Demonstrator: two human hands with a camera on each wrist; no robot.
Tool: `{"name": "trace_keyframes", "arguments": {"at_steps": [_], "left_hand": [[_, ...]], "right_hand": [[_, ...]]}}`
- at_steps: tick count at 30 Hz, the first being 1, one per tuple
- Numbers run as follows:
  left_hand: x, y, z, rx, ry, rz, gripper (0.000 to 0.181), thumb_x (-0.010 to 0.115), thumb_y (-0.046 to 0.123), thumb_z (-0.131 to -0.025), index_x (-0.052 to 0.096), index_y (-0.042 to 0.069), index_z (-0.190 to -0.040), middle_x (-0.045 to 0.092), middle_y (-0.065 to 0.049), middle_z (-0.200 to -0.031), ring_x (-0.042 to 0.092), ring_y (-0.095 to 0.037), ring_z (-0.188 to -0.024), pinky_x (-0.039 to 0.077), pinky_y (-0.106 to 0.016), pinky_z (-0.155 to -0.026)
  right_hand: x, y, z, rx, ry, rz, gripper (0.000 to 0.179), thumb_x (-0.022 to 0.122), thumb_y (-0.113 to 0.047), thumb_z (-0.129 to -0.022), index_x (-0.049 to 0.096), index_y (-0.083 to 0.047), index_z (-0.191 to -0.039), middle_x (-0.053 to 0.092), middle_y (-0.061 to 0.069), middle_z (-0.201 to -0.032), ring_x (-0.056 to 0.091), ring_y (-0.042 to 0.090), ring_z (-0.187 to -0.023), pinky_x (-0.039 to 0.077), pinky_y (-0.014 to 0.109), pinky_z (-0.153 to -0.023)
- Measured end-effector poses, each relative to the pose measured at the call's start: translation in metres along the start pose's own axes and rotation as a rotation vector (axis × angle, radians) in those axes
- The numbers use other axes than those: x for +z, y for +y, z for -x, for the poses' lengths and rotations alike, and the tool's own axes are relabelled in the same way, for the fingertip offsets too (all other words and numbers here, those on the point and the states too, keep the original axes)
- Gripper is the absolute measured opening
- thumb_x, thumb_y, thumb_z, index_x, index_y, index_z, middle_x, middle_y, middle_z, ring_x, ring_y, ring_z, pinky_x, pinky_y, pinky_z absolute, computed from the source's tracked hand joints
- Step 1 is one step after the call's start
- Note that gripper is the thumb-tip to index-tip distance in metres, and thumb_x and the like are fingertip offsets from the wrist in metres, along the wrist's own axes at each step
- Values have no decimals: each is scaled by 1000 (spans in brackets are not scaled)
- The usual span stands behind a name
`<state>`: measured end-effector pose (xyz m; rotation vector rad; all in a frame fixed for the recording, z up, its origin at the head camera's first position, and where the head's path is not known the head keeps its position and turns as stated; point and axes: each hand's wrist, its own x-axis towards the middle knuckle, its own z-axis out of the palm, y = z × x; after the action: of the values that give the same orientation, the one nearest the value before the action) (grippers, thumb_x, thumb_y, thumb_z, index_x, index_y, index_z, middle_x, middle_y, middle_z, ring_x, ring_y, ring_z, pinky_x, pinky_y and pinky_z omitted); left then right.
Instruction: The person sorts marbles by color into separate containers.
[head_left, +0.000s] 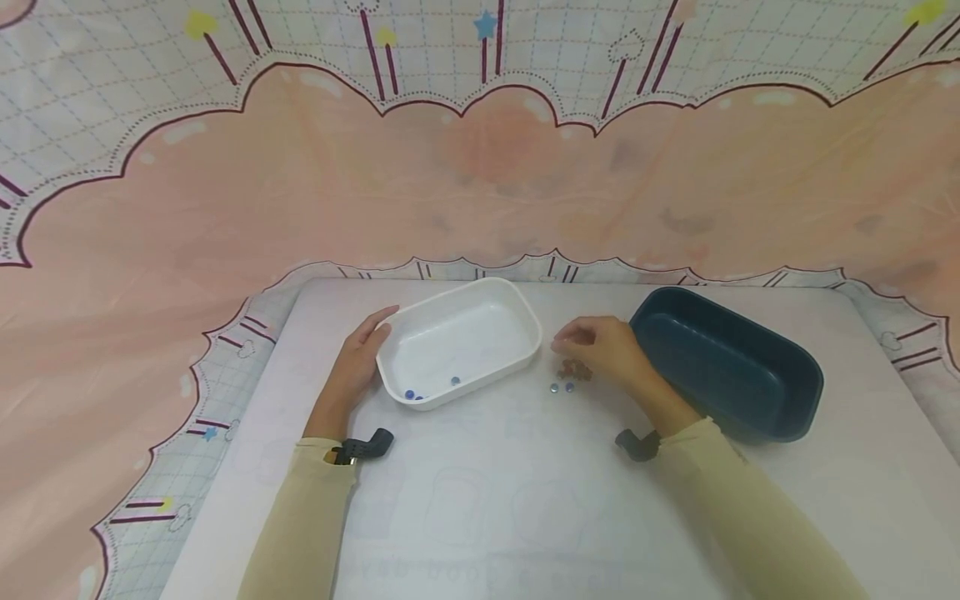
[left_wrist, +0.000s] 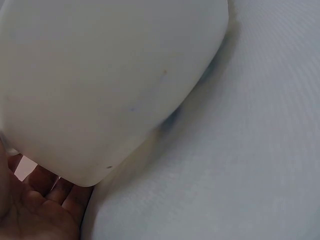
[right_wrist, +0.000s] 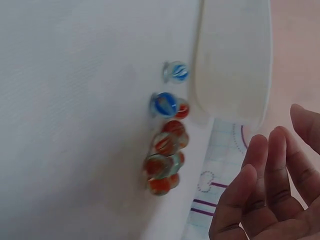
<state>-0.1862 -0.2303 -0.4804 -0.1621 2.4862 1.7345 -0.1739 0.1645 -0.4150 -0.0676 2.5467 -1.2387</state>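
My left hand (head_left: pixel 356 367) holds the left end of a white plastic bin (head_left: pixel 468 329); its fingers curve against the wall in the left wrist view. Three blue marbles (head_left: pixel 455 381) lie inside, along the near wall. To the right of the bin, my right hand (head_left: pixel 603 346) hovers over a small cluster of red-orange marbles (head_left: pixel 576 371). Its fingers (right_wrist: pixel 276 155) are loosely bent, with nothing between them. Two blue-and-clear glass marbles (right_wrist: pixel 165 104) sit on the table just on the near side of the red cluster.
A dark blue bin (head_left: pixel 727 358) stands at the right, close to my right forearm. The white-covered table (head_left: pixel 480 500) backs onto a peach patterned cloth (head_left: pixel 480 192). Black wrist mounts (head_left: pixel 637 446) stick out beside both sleeves.
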Motion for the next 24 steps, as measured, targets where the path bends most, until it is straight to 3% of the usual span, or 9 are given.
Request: {"name": "trace_keyframes", "arguments": {"at_steps": [9, 24], "left_hand": [[0, -2, -1, -6, 0, 2, 48, 43, 55, -105, 48, 40, -151, 38, 11, -164, 34, -20, -154, 31, -48, -124], [0, 1, 1, -10, 1, -3, 47, 43, 55, -105, 48, 42, -150, 39, 10, -163, 34, -20, -154, 30, -49, -124]], "right_hand": [[0, 14, 3, 5, -22, 36, 20, 73, -35, -92, 76, -23, -108, 76, 1, -97, 66, 22, -90, 53, 31, -74], [3, 24, 12, 34, -41, 64, 22, 75, -38, -92, 77, -22, -107, 75, 1, -102, 64, 22, -92, 56, 29, -72]]}}
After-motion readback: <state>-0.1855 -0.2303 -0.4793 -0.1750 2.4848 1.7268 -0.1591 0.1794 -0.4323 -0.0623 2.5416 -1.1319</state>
